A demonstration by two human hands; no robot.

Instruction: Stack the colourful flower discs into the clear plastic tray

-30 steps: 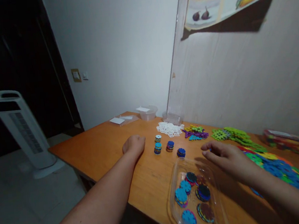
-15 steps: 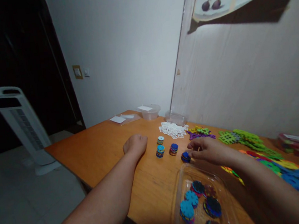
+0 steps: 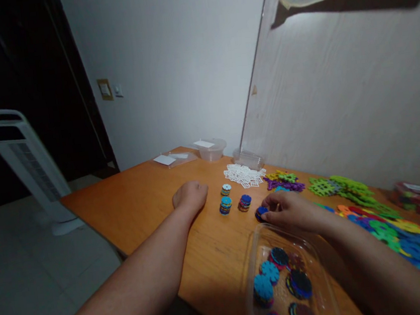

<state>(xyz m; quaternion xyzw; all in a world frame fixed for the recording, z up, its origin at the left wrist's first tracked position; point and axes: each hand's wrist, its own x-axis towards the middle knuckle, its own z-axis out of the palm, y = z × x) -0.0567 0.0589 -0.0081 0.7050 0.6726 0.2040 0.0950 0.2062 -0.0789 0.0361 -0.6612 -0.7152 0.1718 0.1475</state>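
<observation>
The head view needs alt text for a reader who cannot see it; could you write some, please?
The right hand pinches a small blue disc stack on an orange table, while the left hand rests as a fist beside three more stacks. A clear tray of discs sits nearer.

Four disc stacks (image 3: 226, 204) on table; two hands (image 3: 190, 196).

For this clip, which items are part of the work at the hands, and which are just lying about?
In hand:
- right hand, fingers on a blue disc stack
- two more disc stacks and a smaller one beside it
- clear tray of disc stacks
- left hand, fisted on the table

Lying about:
- white pieces
- green pieces
- lidded tub
- tower fan
</observation>
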